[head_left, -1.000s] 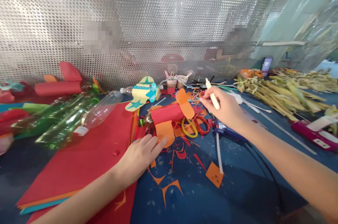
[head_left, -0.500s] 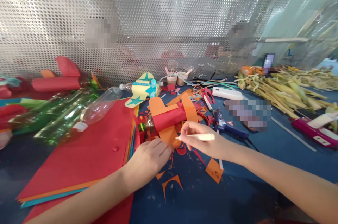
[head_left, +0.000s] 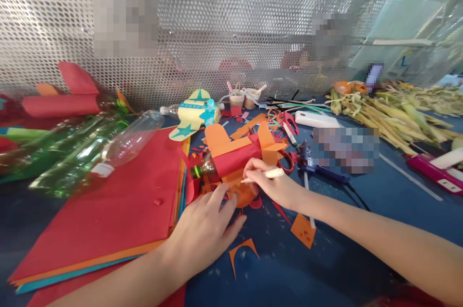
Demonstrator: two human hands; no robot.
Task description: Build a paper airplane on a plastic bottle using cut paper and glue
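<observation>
A plastic bottle wrapped in red paper (head_left: 237, 158) lies in the middle of the table, with orange paper flaps standing out from it. Its green cap end points left. My right hand (head_left: 269, 181) grips a cream-coloured marker (head_left: 272, 173), its tip at the front orange paper flap (head_left: 240, 193). Beside that flap, my left hand (head_left: 211, 220) has its fingers spread, the fingertips at the flap's left edge. Orange and red paper scraps lie around the bottle, among them a curved orange scrap (head_left: 244, 249).
Left stands a stack of coloured paper (head_left: 119, 210) with a clear bottle (head_left: 133, 138) and green bottles (head_left: 83, 157) behind it. A yellow bottle craft (head_left: 191, 113) lies farther back. On the right are a blue glue gun (head_left: 318, 169), dried husks (head_left: 390, 121) and a magenta power strip (head_left: 434, 172).
My left hand has loosened from the orange flap and spread its fingers. The marker in my right hand has shifted slightly up and left. The whole view has shifted a little.
</observation>
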